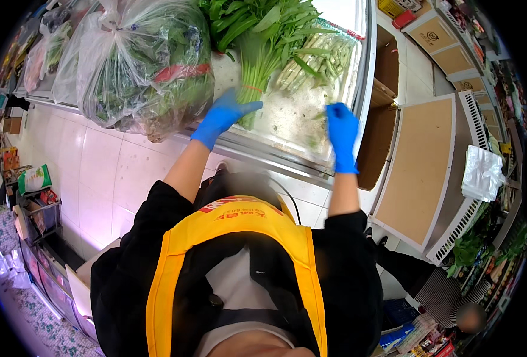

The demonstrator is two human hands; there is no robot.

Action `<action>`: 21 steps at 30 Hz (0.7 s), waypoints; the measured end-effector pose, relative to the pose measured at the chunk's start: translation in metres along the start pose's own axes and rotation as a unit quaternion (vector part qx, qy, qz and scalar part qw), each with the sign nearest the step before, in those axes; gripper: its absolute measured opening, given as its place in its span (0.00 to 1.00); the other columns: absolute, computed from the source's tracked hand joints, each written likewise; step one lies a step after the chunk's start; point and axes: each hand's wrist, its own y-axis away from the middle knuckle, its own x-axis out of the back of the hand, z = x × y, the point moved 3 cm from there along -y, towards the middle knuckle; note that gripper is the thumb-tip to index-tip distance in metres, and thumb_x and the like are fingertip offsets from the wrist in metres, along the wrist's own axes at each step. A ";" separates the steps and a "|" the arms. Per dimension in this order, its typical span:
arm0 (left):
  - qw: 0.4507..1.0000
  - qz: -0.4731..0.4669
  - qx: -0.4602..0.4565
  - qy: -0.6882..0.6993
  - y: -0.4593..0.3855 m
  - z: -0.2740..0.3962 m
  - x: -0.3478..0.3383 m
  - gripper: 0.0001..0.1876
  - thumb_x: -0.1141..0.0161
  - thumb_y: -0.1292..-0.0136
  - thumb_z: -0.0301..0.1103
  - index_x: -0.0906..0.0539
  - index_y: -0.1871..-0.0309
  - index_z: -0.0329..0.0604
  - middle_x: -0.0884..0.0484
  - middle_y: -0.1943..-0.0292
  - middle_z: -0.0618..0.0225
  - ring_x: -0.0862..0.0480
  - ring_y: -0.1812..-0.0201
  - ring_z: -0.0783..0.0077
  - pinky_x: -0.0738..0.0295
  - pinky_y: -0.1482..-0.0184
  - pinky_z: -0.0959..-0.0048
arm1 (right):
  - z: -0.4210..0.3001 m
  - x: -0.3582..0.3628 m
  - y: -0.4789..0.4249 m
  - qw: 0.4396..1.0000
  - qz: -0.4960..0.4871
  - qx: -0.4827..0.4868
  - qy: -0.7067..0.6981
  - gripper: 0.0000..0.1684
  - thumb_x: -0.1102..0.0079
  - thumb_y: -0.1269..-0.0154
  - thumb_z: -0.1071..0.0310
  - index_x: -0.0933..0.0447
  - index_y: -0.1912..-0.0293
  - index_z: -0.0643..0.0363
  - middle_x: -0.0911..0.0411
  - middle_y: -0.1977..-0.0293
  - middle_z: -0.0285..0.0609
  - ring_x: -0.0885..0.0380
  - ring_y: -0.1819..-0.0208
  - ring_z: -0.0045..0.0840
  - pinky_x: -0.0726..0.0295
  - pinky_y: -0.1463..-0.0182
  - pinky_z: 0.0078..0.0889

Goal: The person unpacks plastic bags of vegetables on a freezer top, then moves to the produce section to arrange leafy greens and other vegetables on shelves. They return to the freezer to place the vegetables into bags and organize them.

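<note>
A bunch of long-stemmed leafy greens (260, 62), bound with an orange band (252, 88), lies on the pale, dirt-specked surface of the display counter (286, 129). My left hand (228, 112), in a blue glove, is beside its cut stems with fingers apart and thumb reaching over them. To the right, my right hand (343, 129), also gloved in blue, has its fingers curled near the counter's right edge. Blurred green bits show by those fingertips; whether they are gripped is unclear. Beyond it is a clear pack of pale green pods or stems (319, 67).
A large knotted plastic bag of greens (143, 71) bulges over the counter's front edge at left. Cardboard boxes (375, 143) stand against its right side. Farther right are a tan panel (417, 165) and a stack of plastic bags (482, 174). Another person (442, 285) is at lower right.
</note>
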 end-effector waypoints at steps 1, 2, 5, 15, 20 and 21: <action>1.000 -0.022 -0.016 0.015 0.008 0.003 0.000 0.32 0.34 0.53 0.50 0.26 0.49 0.38 0.22 0.55 0.56 0.23 0.53 0.60 0.30 0.51 0.67 | -0.004 0.033 0.004 0.996 -0.023 -0.089 -0.002 0.10 0.45 0.41 0.60 0.21 0.63 0.51 0.20 0.68 0.46 0.21 0.65 0.41 0.25 0.62 0.35; 0.997 -0.051 -0.043 0.030 0.018 0.019 0.001 0.31 0.35 0.52 0.50 0.26 0.48 0.39 0.22 0.55 0.57 0.23 0.54 0.61 0.30 0.51 0.68 | 0.017 0.059 0.005 0.991 0.038 -0.077 0.098 0.09 0.44 0.42 0.62 0.21 0.62 0.51 0.20 0.67 0.46 0.21 0.64 0.38 0.24 0.61 0.34; 0.994 -0.075 -0.048 0.063 0.023 0.016 -0.011 0.28 0.38 0.49 0.50 0.25 0.49 0.40 0.21 0.57 0.59 0.23 0.56 0.65 0.30 0.52 0.70 | 0.039 0.093 0.020 0.986 0.073 -0.026 0.147 0.16 0.44 0.41 0.64 0.23 0.55 0.62 0.22 0.60 0.52 0.20 0.62 0.34 0.23 0.60 0.32; 0.972 -0.141 0.040 0.185 -0.012 -0.010 -0.018 0.31 0.35 0.49 0.49 0.25 0.50 0.29 0.20 0.59 0.59 0.21 0.60 0.73 0.28 0.58 0.75 | -0.027 -0.008 0.070 0.958 -0.186 -0.057 -0.211 0.20 0.49 0.35 0.61 0.27 0.50 0.65 0.22 0.59 0.48 0.22 0.59 0.26 0.26 0.53 0.25; 0.966 -0.145 0.048 0.210 -0.014 -0.007 -0.036 0.26 0.30 0.53 0.39 0.24 0.55 0.29 0.19 0.62 0.58 0.20 0.62 0.71 0.26 0.59 0.74 | -0.021 -0.087 0.028 0.949 -0.181 -0.067 -0.251 0.26 0.42 0.41 0.58 0.29 0.48 0.65 0.21 0.61 0.48 0.22 0.61 0.27 0.26 0.57 0.25; 0.973 -0.077 0.018 0.217 -0.008 -0.011 -0.038 0.25 0.30 0.53 0.36 0.26 0.55 0.30 0.20 0.62 0.60 0.21 0.62 0.72 0.26 0.59 0.74 | -0.032 -0.097 0.021 0.932 -0.196 -0.090 -0.292 0.26 0.41 0.42 0.59 0.29 0.48 0.66 0.21 0.61 0.47 0.22 0.61 0.27 0.25 0.57 0.25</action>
